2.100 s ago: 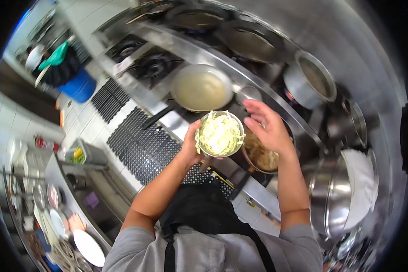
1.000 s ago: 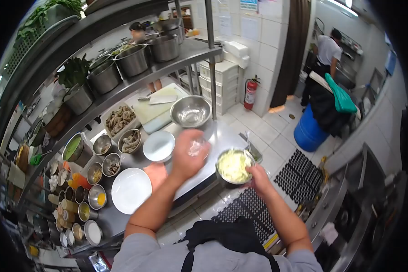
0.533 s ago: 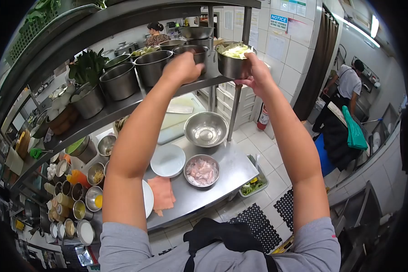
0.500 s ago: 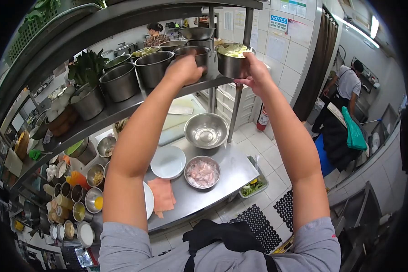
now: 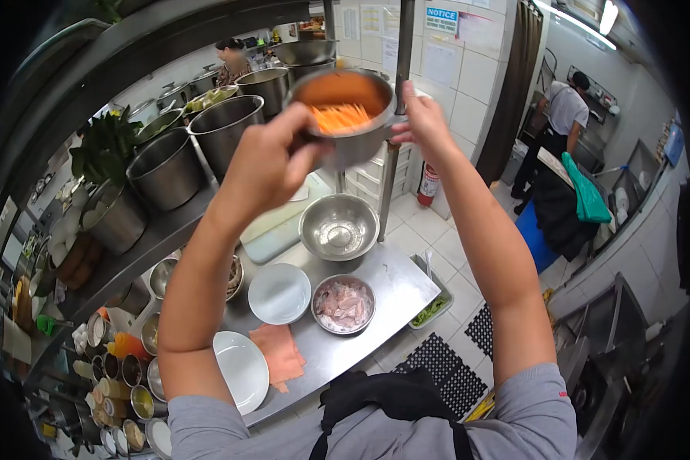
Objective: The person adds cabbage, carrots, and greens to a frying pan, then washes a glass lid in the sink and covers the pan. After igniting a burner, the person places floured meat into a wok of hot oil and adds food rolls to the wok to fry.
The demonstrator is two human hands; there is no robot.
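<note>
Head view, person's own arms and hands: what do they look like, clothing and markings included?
Both the left hand and right hand are bare, with no gloves or wristwear visible; the left is blurred. Both forearms are uncovered. Short grey fabric sleeves end above the elbows, and the right one carries a small red mark near its hem, too small to read.

Carrot strips (image 5: pixel 339 117) in pot (image 5: pixel 360 143) — cloth (image 5: pixel 279 353) on table (image 5: pixel 395 285)
</note>
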